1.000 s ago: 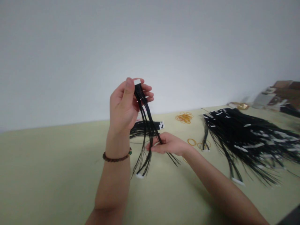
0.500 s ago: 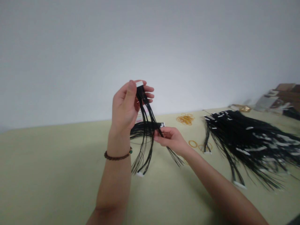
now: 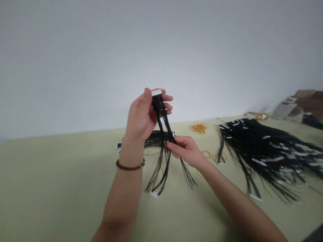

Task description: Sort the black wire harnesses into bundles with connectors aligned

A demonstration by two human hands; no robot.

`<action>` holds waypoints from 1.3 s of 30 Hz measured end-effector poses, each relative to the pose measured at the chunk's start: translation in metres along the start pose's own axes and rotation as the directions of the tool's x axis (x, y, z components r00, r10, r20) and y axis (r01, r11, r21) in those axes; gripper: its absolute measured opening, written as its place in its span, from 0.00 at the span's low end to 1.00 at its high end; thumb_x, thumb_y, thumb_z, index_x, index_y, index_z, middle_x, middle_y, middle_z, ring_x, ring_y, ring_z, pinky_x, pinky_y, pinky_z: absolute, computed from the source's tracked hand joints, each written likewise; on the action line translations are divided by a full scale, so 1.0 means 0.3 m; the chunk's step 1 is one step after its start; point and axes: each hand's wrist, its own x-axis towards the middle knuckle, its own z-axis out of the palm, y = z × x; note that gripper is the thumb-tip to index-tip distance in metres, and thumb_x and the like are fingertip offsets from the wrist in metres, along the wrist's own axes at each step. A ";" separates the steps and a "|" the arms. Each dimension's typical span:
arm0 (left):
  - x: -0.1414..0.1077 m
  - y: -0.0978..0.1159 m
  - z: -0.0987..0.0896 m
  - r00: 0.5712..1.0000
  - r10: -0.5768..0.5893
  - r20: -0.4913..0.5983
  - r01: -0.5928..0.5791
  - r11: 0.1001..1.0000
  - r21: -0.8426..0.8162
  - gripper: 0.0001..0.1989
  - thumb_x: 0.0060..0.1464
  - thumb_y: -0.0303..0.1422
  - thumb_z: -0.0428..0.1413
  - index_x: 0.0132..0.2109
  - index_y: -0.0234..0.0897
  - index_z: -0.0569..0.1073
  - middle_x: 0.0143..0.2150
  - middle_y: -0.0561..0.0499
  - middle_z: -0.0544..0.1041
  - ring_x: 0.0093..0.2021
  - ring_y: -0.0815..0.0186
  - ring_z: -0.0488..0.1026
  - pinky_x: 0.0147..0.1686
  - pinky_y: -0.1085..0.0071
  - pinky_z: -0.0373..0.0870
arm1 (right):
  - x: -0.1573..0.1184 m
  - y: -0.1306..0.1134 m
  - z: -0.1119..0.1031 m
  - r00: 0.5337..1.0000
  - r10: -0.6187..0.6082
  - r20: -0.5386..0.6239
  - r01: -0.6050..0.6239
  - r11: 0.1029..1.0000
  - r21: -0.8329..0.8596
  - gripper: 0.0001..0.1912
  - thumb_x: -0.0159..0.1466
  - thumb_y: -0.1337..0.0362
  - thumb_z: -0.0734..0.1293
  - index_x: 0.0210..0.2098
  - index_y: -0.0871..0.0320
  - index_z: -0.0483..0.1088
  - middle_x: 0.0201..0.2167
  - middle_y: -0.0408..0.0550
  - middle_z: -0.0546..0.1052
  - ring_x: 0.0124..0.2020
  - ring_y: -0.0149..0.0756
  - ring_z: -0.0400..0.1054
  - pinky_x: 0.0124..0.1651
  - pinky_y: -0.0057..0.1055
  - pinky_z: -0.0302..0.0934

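Note:
My left hand is raised and pinches the white connector at the top of a black wire harness. The wires hang down in strands, some loose at the ends, one group ending in a second white connector. My right hand is lower, its thumb and fingers closed on part of the harness's wires. Behind the hands, on the table, lies a bundle of black wires with white connectors, partly hidden by my left wrist and the held wires.
A large pile of black wire harnesses spreads over the right side of the yellowish table. Yellow rubber bands lie in a heap at the back, with a few loose ones nearer. Brown and grey items stand at the far right.
My left hand has shifted slightly right with the harness, and the hanging wires have swung right and lower. My right hand stays at about the same spot, fingers on the wires.

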 end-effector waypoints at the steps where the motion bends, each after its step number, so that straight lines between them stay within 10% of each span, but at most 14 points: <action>1: 0.003 -0.001 -0.003 1.000 -0.007 -0.009 0.006 1.000 -0.010 0.27 0.52 0.55 0.46 0.39 0.35 0.71 0.36 0.47 0.77 0.28 0.70 0.75 0.29 0.74 0.73 | 0.000 0.003 -0.002 1.000 0.001 0.001 -0.001 1.000 -0.019 0.15 0.57 0.54 0.66 0.25 0.61 0.66 0.14 0.35 0.58 0.15 0.22 0.49 0.18 0.24 0.41; 8: 0.023 -0.006 -0.035 0.999 -0.023 -0.040 0.015 0.982 -0.190 0.24 0.52 0.54 0.48 0.37 0.36 0.72 0.33 0.49 0.76 0.27 0.72 0.73 0.28 0.77 0.72 | -0.002 0.031 -0.036 0.989 0.100 0.105 -0.056 0.933 -0.357 0.14 0.60 0.58 0.62 0.25 0.62 0.67 0.19 0.40 0.63 0.20 0.23 0.54 0.23 0.23 0.48; 17: 0.048 0.047 -0.121 0.990 -0.028 -0.139 -0.030 0.917 -0.398 0.23 0.57 0.50 0.43 0.33 0.37 0.72 0.29 0.55 0.75 0.25 0.79 0.69 0.25 0.82 0.68 | -0.034 0.205 -0.047 0.811 0.431 0.395 -0.253 0.868 -0.428 0.16 0.47 0.58 0.73 0.31 0.64 0.76 0.17 0.40 0.67 0.19 0.24 0.58 0.21 0.21 0.53; 32: 0.058 -0.061 -0.101 0.999 0.027 -0.032 -0.026 0.999 0.034 0.21 0.53 0.48 0.52 0.37 0.32 0.74 0.32 0.45 0.78 0.28 0.70 0.73 0.30 0.74 0.72 | -0.202 0.297 -0.007 0.963 0.260 -0.066 -0.246 0.759 -0.603 0.01 0.50 0.72 0.67 0.22 0.63 0.71 0.19 0.39 0.65 0.22 0.25 0.57 0.25 0.22 0.51; 39: 0.042 -0.033 -0.126 0.964 0.255 -0.077 -0.206 0.896 0.394 0.17 0.56 0.46 0.49 0.33 0.37 0.73 0.26 0.51 0.75 0.25 0.70 0.70 0.24 0.73 0.64 | -0.198 0.301 -0.009 0.981 0.164 -0.107 -0.192 0.690 -0.698 0.04 0.51 0.72 0.66 0.21 0.61 0.69 0.19 0.40 0.66 0.23 0.27 0.59 0.26 0.22 0.50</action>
